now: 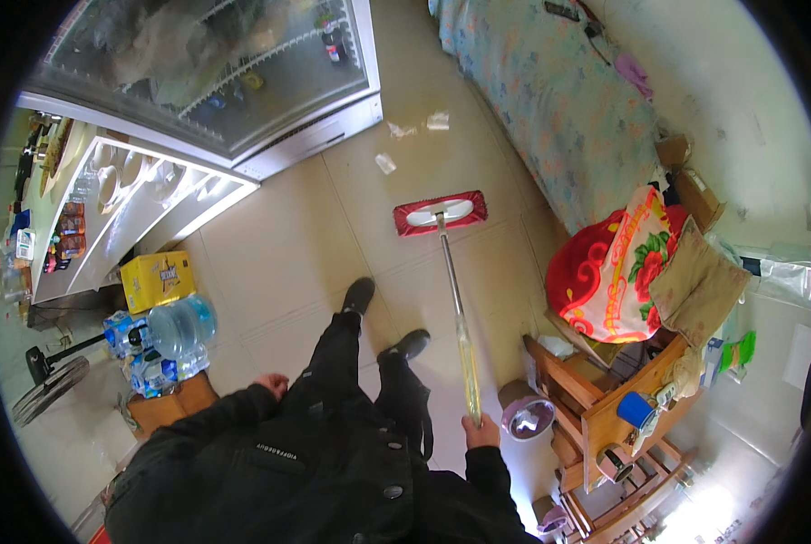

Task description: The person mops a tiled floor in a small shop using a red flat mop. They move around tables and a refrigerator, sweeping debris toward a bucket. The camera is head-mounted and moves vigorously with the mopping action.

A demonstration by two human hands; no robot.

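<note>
My right hand [481, 432] is closed around the handle [465, 360] of a flat mop, near its upper end. The metal pole slants forward to a mop head [422, 216] covered in red cloth, which lies flat on the tiled floor [283, 272]. Several crumpled white scraps [385, 163] are on the tiles beyond the mop head, apart from it. My left hand [274, 384] hangs beside my left thigh with the fingers curled in, and nothing shows in it.
A glass-door refrigerator [310, 139] and white shelves [232, 197] line the left, with a yellow carton [158, 280] and a large water jug [181, 326] nearer me. On the right are a cloth-covered bed [548, 115], a red floral blanket [596, 272], a waste bin [514, 394] and a wooden table [599, 428].
</note>
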